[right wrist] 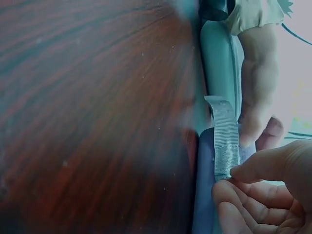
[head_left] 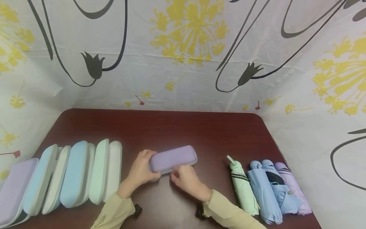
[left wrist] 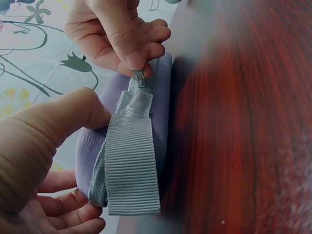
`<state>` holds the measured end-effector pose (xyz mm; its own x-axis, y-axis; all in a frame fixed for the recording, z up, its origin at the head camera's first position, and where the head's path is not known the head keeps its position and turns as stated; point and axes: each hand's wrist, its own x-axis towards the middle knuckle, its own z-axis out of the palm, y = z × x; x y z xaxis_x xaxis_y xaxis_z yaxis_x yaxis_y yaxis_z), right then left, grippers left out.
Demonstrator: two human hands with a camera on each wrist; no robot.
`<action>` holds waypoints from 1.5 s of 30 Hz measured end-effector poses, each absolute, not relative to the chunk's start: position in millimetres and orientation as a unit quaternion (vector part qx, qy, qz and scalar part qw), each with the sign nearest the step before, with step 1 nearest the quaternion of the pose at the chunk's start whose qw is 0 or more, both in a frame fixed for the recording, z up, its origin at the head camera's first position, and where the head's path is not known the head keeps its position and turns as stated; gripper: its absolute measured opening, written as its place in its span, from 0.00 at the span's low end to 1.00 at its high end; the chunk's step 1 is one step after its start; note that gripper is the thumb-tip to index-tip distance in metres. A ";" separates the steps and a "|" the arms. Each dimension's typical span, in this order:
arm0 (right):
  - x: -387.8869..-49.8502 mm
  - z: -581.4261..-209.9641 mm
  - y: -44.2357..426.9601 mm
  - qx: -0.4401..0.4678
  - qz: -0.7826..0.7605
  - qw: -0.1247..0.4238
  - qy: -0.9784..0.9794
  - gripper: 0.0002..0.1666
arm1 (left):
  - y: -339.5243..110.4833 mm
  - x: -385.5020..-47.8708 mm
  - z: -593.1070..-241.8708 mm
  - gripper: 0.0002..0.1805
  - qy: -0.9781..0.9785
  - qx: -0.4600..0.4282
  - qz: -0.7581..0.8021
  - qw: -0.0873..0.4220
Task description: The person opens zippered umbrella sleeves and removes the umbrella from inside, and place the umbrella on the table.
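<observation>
A purple zippered case (head_left: 173, 158) is on the table in front of me, its long front side towards me. My left hand (head_left: 142, 168) grips the case's left end, with the thumb on the near side and the fingers round behind. Between thumb and fingertips my right hand (head_left: 186, 178) pinches the zipper pull (left wrist: 140, 78) on the near side. A grey ribbed strap (left wrist: 131, 163) hangs from that side, between the two hands in the left wrist view. In the right wrist view the same strap stands out beside the pinching fingers.
On the left stand several cases: a purple case (head_left: 17, 190), blue cases (head_left: 75, 175) and a green case (head_left: 99, 171). To the right lie folded umbrellas, among them a green umbrella (head_left: 244, 189), a blue umbrella (head_left: 264, 194) and a purple umbrella (head_left: 294, 187). Patterned cloth (head_left: 183, 86) hangs behind the table (head_left: 171, 124).
</observation>
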<state>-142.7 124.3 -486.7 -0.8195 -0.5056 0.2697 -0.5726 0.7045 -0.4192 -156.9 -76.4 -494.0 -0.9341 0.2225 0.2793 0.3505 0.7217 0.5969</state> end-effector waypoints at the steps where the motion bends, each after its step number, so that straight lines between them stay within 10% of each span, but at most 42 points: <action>1: -143.6 -486.0 125.1 0.298 0.249 0.064 -0.919 0.04 | -76.5 -156.4 -493.6 0.38 -0.923 -0.156 -0.339 0.094; 10: -193.1 -471.7 166.4 0.272 0.294 0.119 -0.909 0.11 | -84.3 -155.5 -486.7 0.36 -0.907 -0.169 -0.372 0.102; 19: -209.2 -476.5 200.2 0.277 0.331 -0.063 -0.900 0.17 | -74.9 -169.3 -483.6 0.23 -0.916 -0.110 -0.363 0.128; 30: -157.0 -478.9 181.7 0.213 0.418 -0.098 -0.878 0.14 | -50.4 -206.9 -486.2 0.12 -0.899 -0.099 -0.392 0.170; 45: -158.3 -477.5 179.9 0.235 0.424 -0.061 -0.873 0.06 | 5.2 -169.5 -466.2 0.62 -0.964 -0.010 -0.264 0.033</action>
